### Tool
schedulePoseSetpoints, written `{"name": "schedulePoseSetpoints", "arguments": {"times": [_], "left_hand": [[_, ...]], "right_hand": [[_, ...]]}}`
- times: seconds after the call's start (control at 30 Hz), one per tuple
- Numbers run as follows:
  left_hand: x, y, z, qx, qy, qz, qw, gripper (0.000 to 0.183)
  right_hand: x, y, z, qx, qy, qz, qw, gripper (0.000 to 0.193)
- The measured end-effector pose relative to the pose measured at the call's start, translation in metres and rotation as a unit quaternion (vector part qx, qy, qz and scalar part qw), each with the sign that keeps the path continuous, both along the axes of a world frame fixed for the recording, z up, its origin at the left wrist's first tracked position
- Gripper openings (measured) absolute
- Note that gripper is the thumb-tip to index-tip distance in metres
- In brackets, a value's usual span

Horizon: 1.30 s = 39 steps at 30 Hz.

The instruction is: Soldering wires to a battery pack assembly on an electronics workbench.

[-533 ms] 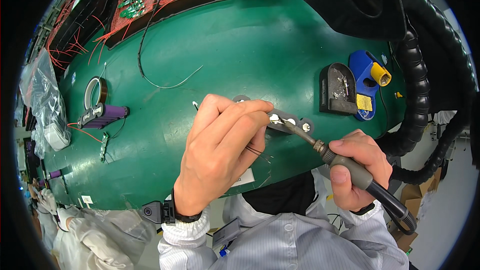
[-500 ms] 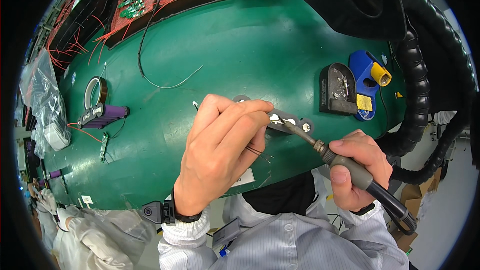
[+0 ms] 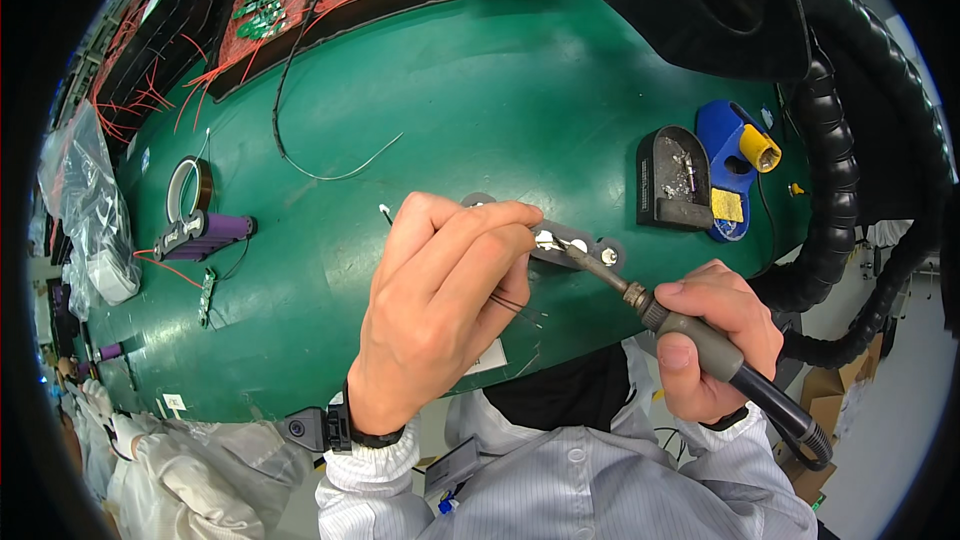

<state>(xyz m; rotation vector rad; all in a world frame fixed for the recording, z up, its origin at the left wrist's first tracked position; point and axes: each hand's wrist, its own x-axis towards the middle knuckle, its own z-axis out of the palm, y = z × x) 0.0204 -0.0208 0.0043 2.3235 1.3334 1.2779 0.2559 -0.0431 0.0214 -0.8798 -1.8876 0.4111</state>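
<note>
My right hand is wrapped round a soldering iron. Its tip touches or nearly touches a white metal tab on a grey-ended battery pack lying on the bench. My left hand reaches over the pack's left part, its fingertips pinched together beside the iron's tip. What the pinch holds is hidden. Thin dark wires stick out from under this hand, and a white-tipped wire shows at its left.
On the green bench stand a blue iron stand and a black solder-scrap tray at right. At left lie a tape roll, a purple battery pack and a small circuit board. A black fume hose hangs right.
The view has shifted very slightly. Both hands, the soldering iron and the battery pack keep nearly the same places relative to each other.
</note>
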Motion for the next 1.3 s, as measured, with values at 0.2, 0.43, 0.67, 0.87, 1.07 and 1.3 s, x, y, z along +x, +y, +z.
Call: {"name": "schedulePoseSetpoints", "arguments": {"times": [0.2, 0.43, 0.67, 0.87, 1.07, 1.3], "left_hand": [[0.000, 0.000, 0.000, -0.001, 0.005, 0.001, 1.000, 0.027], [0.001, 0.000, 0.001, 0.001, 0.009, 0.002, 1.000, 0.026], [0.002, 0.001, 0.001, 0.006, 0.011, 0.006, 1.000, 0.026], [0.002, 0.000, 0.000, 0.004, 0.009, 0.010, 1.000, 0.026], [-0.003, 0.000, 0.000, 0.013, 0.029, -0.022, 0.999, 0.034], [0.001, 0.001, -0.001, 0.015, 0.022, -0.012, 1.000, 0.031]], "right_hand": [[0.000, 0.001, 0.000, 0.002, -0.001, 0.000, 1.000, 0.029], [0.000, 0.001, 0.001, 0.001, -0.004, 0.006, 1.000, 0.029], [0.001, 0.002, 0.002, 0.000, -0.007, 0.009, 1.000, 0.029], [0.004, 0.000, 0.000, 0.009, 0.021, -0.006, 1.000, 0.033], [0.023, -0.015, -0.012, -0.027, 0.101, -0.087, 0.991, 0.040], [0.047, -0.023, -0.017, -0.059, 0.118, -0.199, 0.971, 0.039]]}}
